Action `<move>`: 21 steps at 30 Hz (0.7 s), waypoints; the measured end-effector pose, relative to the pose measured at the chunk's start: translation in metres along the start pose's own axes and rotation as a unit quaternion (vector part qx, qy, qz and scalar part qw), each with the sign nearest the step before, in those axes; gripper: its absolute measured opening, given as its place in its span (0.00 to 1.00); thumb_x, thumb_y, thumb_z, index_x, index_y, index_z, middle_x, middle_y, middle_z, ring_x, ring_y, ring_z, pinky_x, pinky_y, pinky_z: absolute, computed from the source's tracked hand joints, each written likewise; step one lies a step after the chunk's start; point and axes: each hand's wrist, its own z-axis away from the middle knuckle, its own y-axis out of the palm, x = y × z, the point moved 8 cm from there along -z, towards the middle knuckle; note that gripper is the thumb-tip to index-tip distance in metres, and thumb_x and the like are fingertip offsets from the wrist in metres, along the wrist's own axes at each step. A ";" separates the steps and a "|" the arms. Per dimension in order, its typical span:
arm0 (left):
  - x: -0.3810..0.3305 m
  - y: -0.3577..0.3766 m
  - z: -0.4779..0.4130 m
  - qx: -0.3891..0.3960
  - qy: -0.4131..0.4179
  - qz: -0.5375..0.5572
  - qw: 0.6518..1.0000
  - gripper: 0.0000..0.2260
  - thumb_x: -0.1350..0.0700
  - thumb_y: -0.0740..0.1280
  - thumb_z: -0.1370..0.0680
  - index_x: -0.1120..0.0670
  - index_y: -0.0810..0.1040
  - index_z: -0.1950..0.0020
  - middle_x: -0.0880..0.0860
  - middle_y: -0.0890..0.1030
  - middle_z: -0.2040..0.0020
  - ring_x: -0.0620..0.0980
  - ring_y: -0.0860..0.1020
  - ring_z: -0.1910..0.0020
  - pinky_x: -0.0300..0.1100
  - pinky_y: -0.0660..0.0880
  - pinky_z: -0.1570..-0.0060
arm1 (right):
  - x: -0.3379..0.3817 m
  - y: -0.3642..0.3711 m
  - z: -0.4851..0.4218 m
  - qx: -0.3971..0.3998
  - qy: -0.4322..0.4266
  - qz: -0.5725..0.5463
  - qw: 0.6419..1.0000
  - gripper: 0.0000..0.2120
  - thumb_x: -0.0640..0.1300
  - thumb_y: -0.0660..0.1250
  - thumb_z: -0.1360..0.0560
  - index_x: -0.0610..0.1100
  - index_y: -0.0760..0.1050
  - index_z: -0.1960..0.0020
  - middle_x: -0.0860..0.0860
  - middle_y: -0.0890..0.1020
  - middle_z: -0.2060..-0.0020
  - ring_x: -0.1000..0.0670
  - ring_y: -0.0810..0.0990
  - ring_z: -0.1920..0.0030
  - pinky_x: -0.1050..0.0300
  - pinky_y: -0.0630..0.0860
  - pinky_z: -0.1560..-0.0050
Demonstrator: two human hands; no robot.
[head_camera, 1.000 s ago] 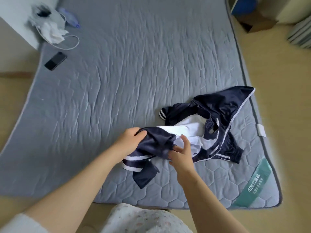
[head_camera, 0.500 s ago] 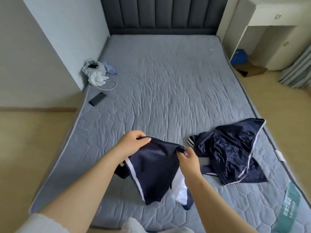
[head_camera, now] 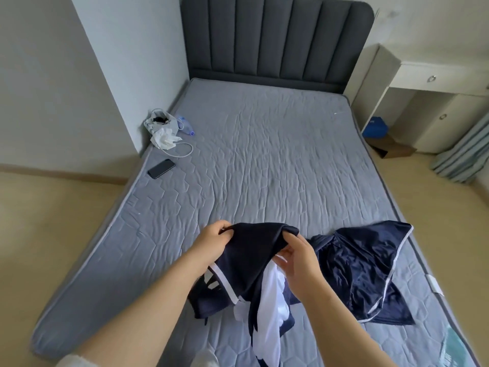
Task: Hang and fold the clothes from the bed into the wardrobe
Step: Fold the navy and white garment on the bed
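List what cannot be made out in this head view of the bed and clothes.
Head view:
Held garment: its kind; bunched up, lower end cut by the bottom edge.
Second garment: its kind; crumpled on itself.
Bag: contents too small.
Label: text blurred, cut by the corner.
Wardrobe: outside the frame.

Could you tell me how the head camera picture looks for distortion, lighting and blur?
Head view: the wide lens bows the bed along its left edge. Head view: light is soft and even, with a faint shadow under the navy top. Head view: the left hand and right hand gripping it look sharp; the second navy garment shows mild sheen, no glare.
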 end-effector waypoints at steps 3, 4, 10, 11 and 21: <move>0.004 0.015 0.002 0.037 -0.014 0.021 0.999 0.14 0.62 0.58 0.20 0.50 0.72 0.37 0.51 0.75 0.39 0.48 0.74 0.43 0.43 0.70 0.41 | 0.017 0.010 -0.003 0.030 0.011 -0.052 0.998 0.10 0.41 0.59 0.22 0.42 0.78 0.57 0.50 0.83 0.66 0.52 0.81 0.63 0.56 0.74 0.58; 0.004 0.023 0.004 0.058 0.002 -0.008 0.998 0.18 0.62 0.59 0.21 0.49 0.68 0.33 0.48 0.72 0.36 0.47 0.71 0.40 0.43 0.69 0.38 | 0.022 0.014 -0.004 0.047 0.016 -0.059 0.997 0.10 0.42 0.59 0.22 0.41 0.78 0.56 0.49 0.83 0.65 0.51 0.82 0.61 0.55 0.74 0.57; -0.033 0.074 0.015 0.130 0.155 -0.108 0.973 0.16 0.52 0.69 0.31 0.48 0.72 0.44 0.46 0.80 0.50 0.46 0.78 0.48 0.42 0.75 0.49 | 0.033 0.031 0.003 0.094 0.096 -0.129 0.982 0.13 0.46 0.59 0.22 0.40 0.77 0.56 0.45 0.82 0.60 0.46 0.79 0.54 0.52 0.74 0.53; -0.028 0.072 0.011 0.117 0.127 -0.109 0.979 0.13 0.51 0.67 0.28 0.46 0.72 0.44 0.42 0.79 0.51 0.44 0.77 0.48 0.37 0.73 0.52 | 0.036 0.027 0.002 0.091 0.099 -0.141 0.981 0.13 0.47 0.59 0.22 0.40 0.78 0.55 0.45 0.82 0.59 0.45 0.79 0.52 0.52 0.74 0.53; -0.042 0.021 -0.008 -0.095 -0.031 0.225 0.969 0.06 0.55 0.65 0.23 0.57 0.78 0.54 0.56 0.83 0.63 0.53 0.81 0.62 0.43 0.77 0.61 | 0.049 0.005 -0.012 0.146 -0.047 0.127 0.980 0.29 0.48 0.69 0.28 0.60 0.61 0.31 0.57 0.70 0.37 0.55 0.71 0.40 0.61 0.67 0.43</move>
